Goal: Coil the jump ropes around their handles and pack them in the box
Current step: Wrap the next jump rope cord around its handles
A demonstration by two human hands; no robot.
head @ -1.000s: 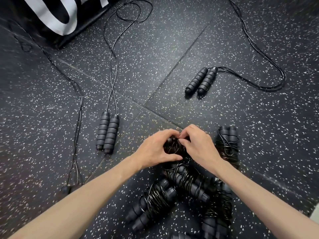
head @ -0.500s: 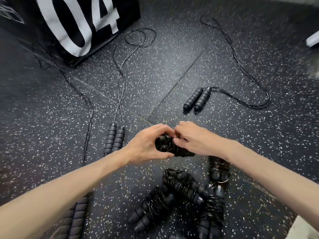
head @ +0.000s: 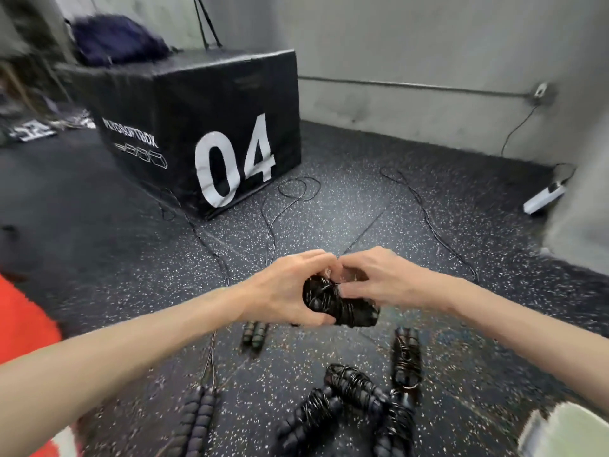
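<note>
The large black vinyl-covered box printed with a white "04" [head: 197,127] now stands in full view, where half a second ago only its lower corner showed at the top edge of the picture; the view has lifted toward it, which I judge to mean the bundle in hand is nearly ready to pack. In front of the box lies the black rubber floor speckled with white [head: 346,209], and across it, between the box and the hands, trail the thin black cords of the uncoiled jump ropes [head: 273,222], their ribbed handles lying nearer the person. Nearer still, well apart from the box, sits the pile of black jump ropes already wound round their handles [head: 356,390], unmoved and not yet packed. The wound black jump rope being finished [head: 339,305] is held in the air in front of the box and has risen clear of the pile. The left hand [head: 286,291] grips it from beneath, fingers curled round the handles. The right hand [head: 389,282] has its fingers bent onto the bundle's top end; through the blur they seem to pinch the last of the cord, perhaps tucking it in.
</note>
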